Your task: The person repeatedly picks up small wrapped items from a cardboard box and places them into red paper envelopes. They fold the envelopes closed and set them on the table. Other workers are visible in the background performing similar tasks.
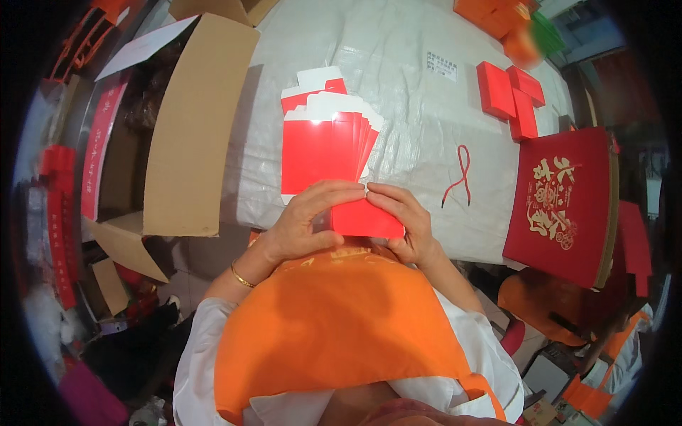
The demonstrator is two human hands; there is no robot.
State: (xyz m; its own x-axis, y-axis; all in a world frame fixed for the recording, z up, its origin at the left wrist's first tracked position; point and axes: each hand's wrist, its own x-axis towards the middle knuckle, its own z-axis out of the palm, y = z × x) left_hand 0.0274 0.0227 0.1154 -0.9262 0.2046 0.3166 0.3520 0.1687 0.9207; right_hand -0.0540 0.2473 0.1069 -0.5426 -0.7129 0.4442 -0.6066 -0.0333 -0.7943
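Note:
Between my two hands, close to my apron, is a small red cardboard box (367, 218). My left hand (314, 218) grips its left side, with the fingers along the far edge and the thumb nearer me. On the right, my right hand (407, 221) closes over the far corner and side of the same box. Its underside and far face are hidden. Just beyond my fingers lies a fanned stack of flat red box blanks (319, 152) with white flaps. More white-flapped blanks (314, 88) stick out behind that stack.
A red cord (463, 173) lies right of the stack. Several folded red boxes (495, 90) sit at the far right, behind a large red printed box (559, 207). At left stands an open cardboard carton (197, 128). A printed label (442, 65) lies on the white sheet (394, 32).

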